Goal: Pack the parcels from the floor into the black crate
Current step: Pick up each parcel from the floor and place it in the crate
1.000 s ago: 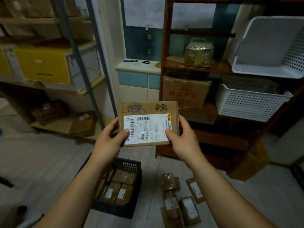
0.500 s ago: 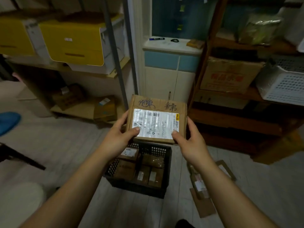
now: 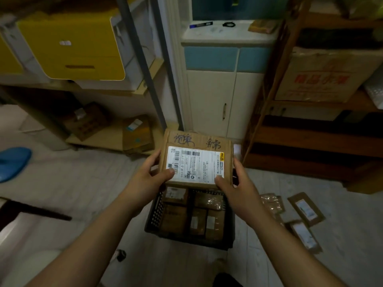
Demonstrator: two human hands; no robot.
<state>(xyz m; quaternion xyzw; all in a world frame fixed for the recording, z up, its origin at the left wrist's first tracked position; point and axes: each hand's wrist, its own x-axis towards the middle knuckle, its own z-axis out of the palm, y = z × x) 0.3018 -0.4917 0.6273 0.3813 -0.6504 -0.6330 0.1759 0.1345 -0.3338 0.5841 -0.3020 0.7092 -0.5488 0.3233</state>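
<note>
lowered since before, cardboard parcel (image 3: 196, 160) now hangs over black crate (image 3: 153, 216), both hands' grip clamping its sides.

parcel (image 3: 196, 160): brown, white label, held above crate | black crate (image 3: 154, 214): part-filled, on floor

Pale plank floor (image 3: 78, 183): black crate (image 3: 155, 214) is set mid-frame. Several flat parcels (image 3: 306, 210) are laid loose on the boards near its right side. Blue object (image 3: 12, 162) is seen far left.
</note>
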